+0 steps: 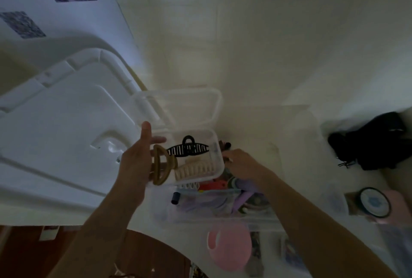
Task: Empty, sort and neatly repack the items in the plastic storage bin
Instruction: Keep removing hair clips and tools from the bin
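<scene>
A small clear plastic bin (pixel 219 161) stands with its hinged lid (pixel 200 104) open behind it. A black claw clip (pixel 189 148) and a cream claw clip (pixel 196 169) lie inside. My left hand (pixel 136 159) holds an olive-brown claw clip (pixel 161 165) over the bin's left edge, thumb pointing up. My right hand (pixel 243 164) reaches with curled fingers into a heap of hair accessories (pixel 225 183) just right of the bin; its fingertips are hidden. A longer clear container (pixel 223 213) below holds purple, orange and other colourful pieces.
A large white tub lid (pixel 66 132) fills the left side. A pink round object (pixel 229 248) lies near me, a black-rimmed round tin (pixel 375 202) at the right, and a black cloth bundle (pixel 374 141) beyond it. Dark brown floor (pixel 133 255) shows at bottom left.
</scene>
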